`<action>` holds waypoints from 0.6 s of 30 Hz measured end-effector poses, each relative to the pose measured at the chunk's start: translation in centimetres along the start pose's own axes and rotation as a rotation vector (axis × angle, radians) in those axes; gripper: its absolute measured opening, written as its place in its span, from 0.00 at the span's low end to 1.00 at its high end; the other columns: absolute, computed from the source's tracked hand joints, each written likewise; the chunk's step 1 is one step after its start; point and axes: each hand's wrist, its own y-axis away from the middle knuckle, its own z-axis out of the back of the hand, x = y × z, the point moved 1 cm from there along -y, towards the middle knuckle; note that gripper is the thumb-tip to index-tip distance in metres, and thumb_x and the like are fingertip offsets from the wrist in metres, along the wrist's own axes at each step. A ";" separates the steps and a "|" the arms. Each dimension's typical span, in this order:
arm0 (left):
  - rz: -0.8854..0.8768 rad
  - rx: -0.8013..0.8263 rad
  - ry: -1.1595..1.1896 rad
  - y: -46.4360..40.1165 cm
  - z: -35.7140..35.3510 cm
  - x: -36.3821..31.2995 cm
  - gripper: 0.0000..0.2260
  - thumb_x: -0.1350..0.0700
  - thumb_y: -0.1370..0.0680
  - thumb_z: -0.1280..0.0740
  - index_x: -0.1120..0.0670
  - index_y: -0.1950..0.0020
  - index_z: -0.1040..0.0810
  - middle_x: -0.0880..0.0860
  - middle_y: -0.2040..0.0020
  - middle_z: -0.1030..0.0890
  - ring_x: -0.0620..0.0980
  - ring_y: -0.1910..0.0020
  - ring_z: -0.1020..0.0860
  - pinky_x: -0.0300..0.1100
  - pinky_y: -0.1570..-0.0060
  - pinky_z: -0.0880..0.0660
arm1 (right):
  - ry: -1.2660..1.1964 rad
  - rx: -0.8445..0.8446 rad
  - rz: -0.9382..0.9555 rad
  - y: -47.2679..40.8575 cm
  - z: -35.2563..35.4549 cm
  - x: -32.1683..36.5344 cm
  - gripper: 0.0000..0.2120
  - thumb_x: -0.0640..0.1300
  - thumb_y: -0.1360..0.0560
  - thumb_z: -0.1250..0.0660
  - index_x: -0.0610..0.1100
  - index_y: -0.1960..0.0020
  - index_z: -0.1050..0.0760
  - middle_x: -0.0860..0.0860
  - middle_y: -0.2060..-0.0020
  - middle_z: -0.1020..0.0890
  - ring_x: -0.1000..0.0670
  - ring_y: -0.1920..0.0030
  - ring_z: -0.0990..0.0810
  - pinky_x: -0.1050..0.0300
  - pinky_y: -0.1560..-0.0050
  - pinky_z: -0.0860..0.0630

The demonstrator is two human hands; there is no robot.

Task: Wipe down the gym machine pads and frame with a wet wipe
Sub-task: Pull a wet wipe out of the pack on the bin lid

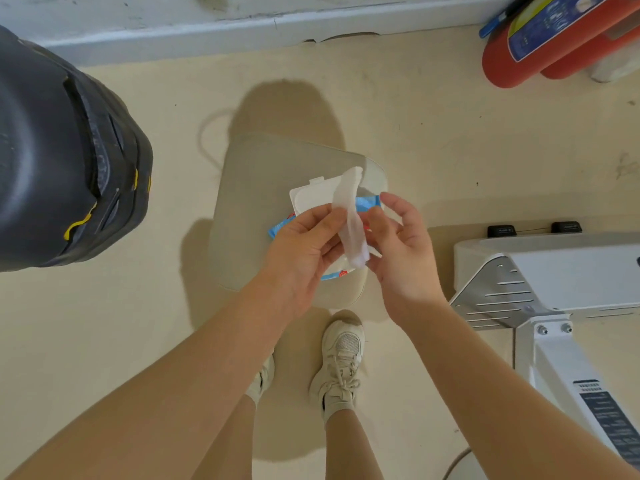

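Head view, item by item.

Wet wipe [349, 216]: a folded white strip, standing upright between both hands, above the open pack.

Left hand [304, 244]: fingers curled, pinching the wipe's left edge.

Right hand [398, 244]: thumb and forefinger appearing to be nipping the right edge, other fingers spread loose.

Wipe pack [311, 202]: blue, white lid flipped open, lying on the beige seat pad [249, 202], partly hidden under the hands.

Machine frame [540, 271]: white, standing to the right, untouched.

Step in hand, by judgement: the wipe is being unfolded. Pulling the two edges gently apart is advisable, opening it flat for full coverage, and the lid is wanting closing so the remaining wipes are not drying out.
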 end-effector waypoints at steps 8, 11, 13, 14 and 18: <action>0.027 -0.068 -0.121 0.5 0.8 -0.1 0.06 0.63 0.24 0.36 0.57 0.60 0.23 0.51 0.64 0.16 0.44 0.64 0.18 0.33 0.63 0.22 | 0.365 -0.072 0.174 0.3 -0.1 -0.1 0.12 0.37 0.28 0.31 0.49 0.66 0.27 0.57 0.69 0.22 0.64 0.72 0.25 0.73 0.72 0.30; 0.014 -0.132 -0.189 0.9 1.4 -0.5 0.06 0.62 0.24 0.35 0.56 0.60 0.23 0.51 0.62 0.19 0.45 0.62 0.20 0.34 0.58 0.21 | 0.334 -0.039 0.093 0.3 -0.3 -0.4 0.13 0.37 0.27 0.32 0.47 0.68 0.28 0.53 0.72 0.24 0.56 0.72 0.27 0.60 0.66 0.25; 0.020 -0.153 -0.217 1.2 1.7 -0.6 0.07 0.61 0.23 0.36 0.55 0.61 0.24 0.50 0.62 0.19 0.45 0.62 0.21 0.35 0.56 0.22 | 0.318 -0.048 0.037 0.4 -0.4 -0.8 0.12 0.36 0.27 0.33 0.45 0.68 0.29 0.52 0.74 0.25 0.53 0.71 0.27 0.53 0.62 0.25; 0.021 -0.168 -0.195 1.3 1.8 -0.7 0.08 0.61 0.22 0.37 0.54 0.61 0.24 0.49 0.64 0.18 0.45 0.63 0.20 0.35 0.57 0.21 | 0.295 -0.058 0.008 0.3 -0.2 -0.9 0.12 0.35 0.27 0.34 0.45 0.67 0.29 0.51 0.74 0.24 0.52 0.70 0.26 0.52 0.61 0.24; -0.003 -0.206 -0.120 1.2 3.1 -1.5 0.07 0.61 0.20 0.41 0.55 0.57 0.27 0.50 0.65 0.19 0.45 0.66 0.20 0.35 0.64 0.21 | 0.025 -0.027 -0.134 0.1 0.5 -1.0 0.09 0.31 0.26 0.36 0.42 0.63 0.27 0.52 0.72 0.20 0.53 0.68 0.21 0.58 0.61 0.21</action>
